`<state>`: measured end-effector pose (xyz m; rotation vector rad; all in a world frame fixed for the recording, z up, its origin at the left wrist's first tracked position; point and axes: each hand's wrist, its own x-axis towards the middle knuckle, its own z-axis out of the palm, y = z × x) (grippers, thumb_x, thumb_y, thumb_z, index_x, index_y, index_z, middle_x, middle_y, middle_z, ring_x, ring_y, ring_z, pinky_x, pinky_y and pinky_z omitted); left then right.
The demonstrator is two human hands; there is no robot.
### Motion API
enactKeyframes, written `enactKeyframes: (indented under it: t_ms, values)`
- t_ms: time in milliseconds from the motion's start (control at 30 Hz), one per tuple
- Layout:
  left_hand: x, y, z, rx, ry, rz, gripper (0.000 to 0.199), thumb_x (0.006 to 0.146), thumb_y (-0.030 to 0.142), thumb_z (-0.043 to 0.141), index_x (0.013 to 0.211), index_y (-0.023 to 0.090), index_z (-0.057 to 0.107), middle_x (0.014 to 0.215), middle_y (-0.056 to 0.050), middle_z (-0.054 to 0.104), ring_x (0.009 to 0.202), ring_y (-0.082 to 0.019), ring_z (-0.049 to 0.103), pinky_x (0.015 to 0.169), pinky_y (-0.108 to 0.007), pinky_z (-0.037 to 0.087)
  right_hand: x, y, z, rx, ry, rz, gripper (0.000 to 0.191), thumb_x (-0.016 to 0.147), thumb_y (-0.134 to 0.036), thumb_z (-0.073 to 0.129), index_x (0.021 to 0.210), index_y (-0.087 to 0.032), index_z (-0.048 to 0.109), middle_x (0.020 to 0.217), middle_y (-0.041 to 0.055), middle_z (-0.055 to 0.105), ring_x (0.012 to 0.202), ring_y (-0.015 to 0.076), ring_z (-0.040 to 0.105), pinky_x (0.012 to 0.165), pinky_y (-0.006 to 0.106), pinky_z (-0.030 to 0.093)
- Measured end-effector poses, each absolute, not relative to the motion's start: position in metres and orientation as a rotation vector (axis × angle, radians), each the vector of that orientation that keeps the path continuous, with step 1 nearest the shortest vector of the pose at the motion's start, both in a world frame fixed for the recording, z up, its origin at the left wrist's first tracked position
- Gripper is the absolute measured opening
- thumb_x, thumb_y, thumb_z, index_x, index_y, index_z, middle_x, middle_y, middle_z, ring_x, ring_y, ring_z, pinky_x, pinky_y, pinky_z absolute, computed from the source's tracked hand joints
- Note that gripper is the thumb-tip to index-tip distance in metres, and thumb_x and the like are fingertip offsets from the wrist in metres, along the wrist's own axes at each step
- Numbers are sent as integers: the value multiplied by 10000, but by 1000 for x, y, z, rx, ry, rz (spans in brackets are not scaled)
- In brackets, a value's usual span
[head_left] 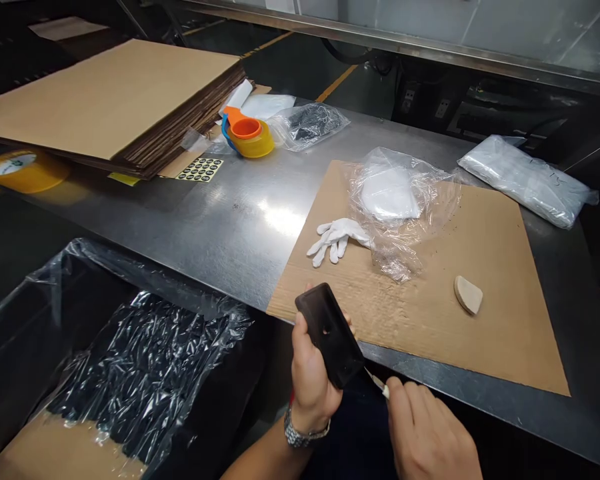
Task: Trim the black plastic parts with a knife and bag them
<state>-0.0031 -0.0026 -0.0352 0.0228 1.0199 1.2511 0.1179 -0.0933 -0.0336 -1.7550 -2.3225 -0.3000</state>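
My left hand (311, 380) is wrapped round a black rectangular shallow plastic tray (336, 350) with a small hole in its floor. It is held tilted in front of the table edge, thumb along its left side. Between the fingers of my right hand (430, 430) is a thin blade like a trimming knife (377, 381); its pale handle is mostly hidden. The blade's tip is at the tray's lower right corner; whether it touches I cannot tell. Beyond the tray, a white glove (339, 239) lies on the cardboard sheet (490, 353).
A clear plastic bag (393, 193) with white sheets and a beige block (468, 295) lie on the cardboard. Stacked cardboard (120, 100), a tape dispenser (250, 133) and a wrapped packet (527, 180) stand farther back. At lower left is a plastic-lined box (75, 250) of black pieces.
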Motion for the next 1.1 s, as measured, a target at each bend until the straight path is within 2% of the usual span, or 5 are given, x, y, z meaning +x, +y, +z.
enactKeyframes:
  t_ms: [133, 233, 400, 567, 1100]
  values:
    - [-6, 1, -36, -70, 957, 1068, 448, 860, 492, 387, 832, 109, 617, 683, -66, 612, 553, -135, 560, 514, -236, 481, 129, -93, -36, -1713, -2356, -207, 346, 917, -68, 265, 1022, -89, 594, 619, 8, 518, 489, 80, 509, 471, 208, 362]
    - [-6, 2, -36, -83, 925, 1012, 457, 859, 492, 388, 762, 104, 609, 676, -67, 602, 542, -124, 542, 517, -230, 477, 133, -94, -33, -1703, -2360, -182, 322, 952, -200, 321, 1113, -93, 579, 603, -4, 501, 480, 90, 503, 476, 225, 367]
    - [-3, 1, -33, -17, 918, 1044, 365, 869, 459, 393, 972, 178, 603, 664, -34, 587, 534, -125, 525, 514, -233, 463, 133, -94, -26, -1701, -2326, -130, 327, 950, -255, 356, 1076, -114, 622, 591, -6, 499, 476, 86, 491, 459, 225, 342]
    - [-3, 0, -31, -5, 883, 1044, 461, 877, 480, 356, 1216, 209, 510, 657, -23, 568, 515, -114, 499, 508, -220, 444, 133, -94, -24, -1702, -2349, -123, 314, 948, -253, 369, 1061, -121, 631, 585, -10, 507, 465, 79, 486, 461, 227, 331]
    - [-2, -5, -29, 145, 895, 1108, 503, 911, 404, 317, 1383, 235, 290, 665, -29, 573, 542, -126, 508, 524, -226, 437, 136, -94, -22, -1700, -2402, -43, 307, 955, -258, 348, 1037, -137, 618, 589, -19, 514, 461, 75, 503, 438, 219, 324]
